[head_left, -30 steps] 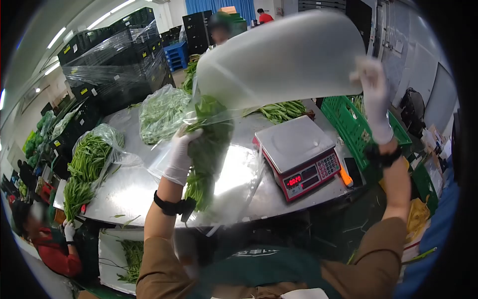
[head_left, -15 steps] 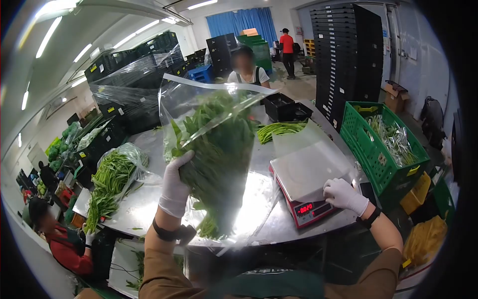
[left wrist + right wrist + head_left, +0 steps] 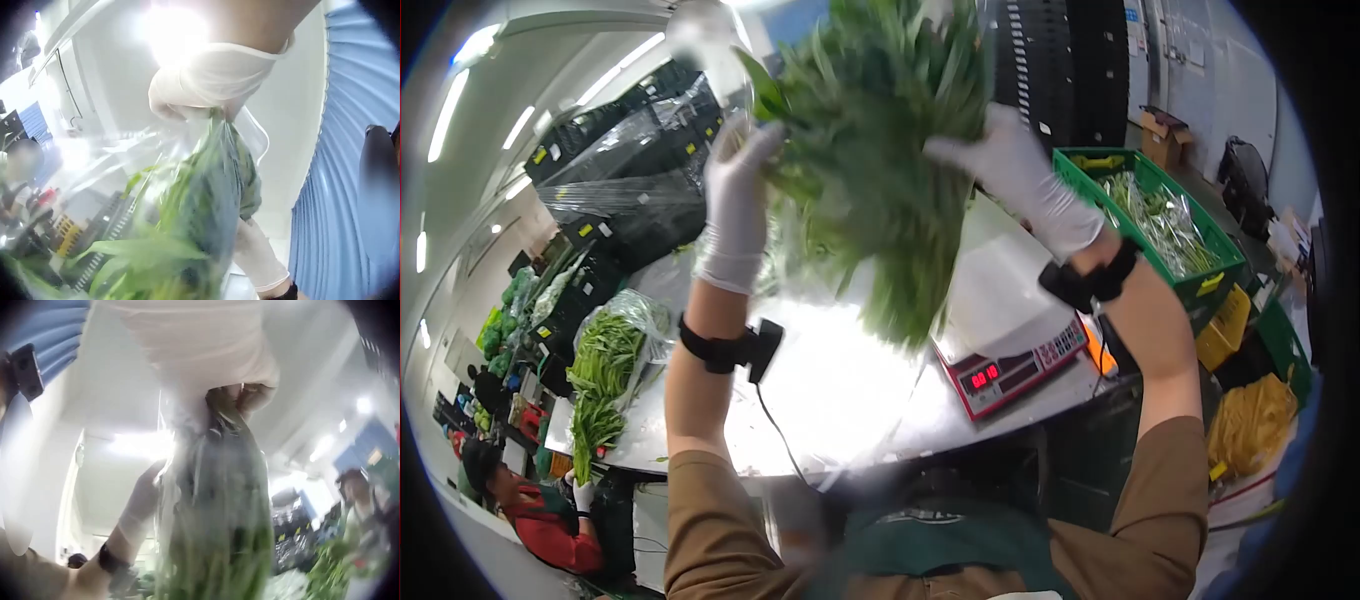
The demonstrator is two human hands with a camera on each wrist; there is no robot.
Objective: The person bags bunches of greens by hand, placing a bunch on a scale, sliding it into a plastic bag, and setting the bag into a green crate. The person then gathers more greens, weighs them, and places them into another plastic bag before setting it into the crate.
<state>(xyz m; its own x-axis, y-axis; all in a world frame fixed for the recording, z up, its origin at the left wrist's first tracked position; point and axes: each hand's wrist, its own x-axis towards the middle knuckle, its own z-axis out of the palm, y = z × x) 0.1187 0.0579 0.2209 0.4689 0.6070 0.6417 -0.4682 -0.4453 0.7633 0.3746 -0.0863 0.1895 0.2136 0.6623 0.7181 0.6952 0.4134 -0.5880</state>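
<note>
A clear plastic bag of leafy greens is held up in front of me, over the metal table, its stems hanging downward and blurred by motion. My left hand, in a white glove, grips the bag's left side. On the opposite side my gloved right hand grips it, thumb across the front. The left wrist view has the bagged greens gathered under the left hand's curled fingers. From the right wrist, the bag's plastic hangs beneath the right hand. Below it stands a red scale with a lit display.
Translucent plastic sheeting lies over the scale pan. A green crate of bagged greens stands at the right. Another bunch of greens lies on the table's left, beside a person in red. Wrapped dark crates rise behind.
The bag of greens has risen and moved right. My right hand has left the plastic on the scale and taken hold of the bag's right side.
</note>
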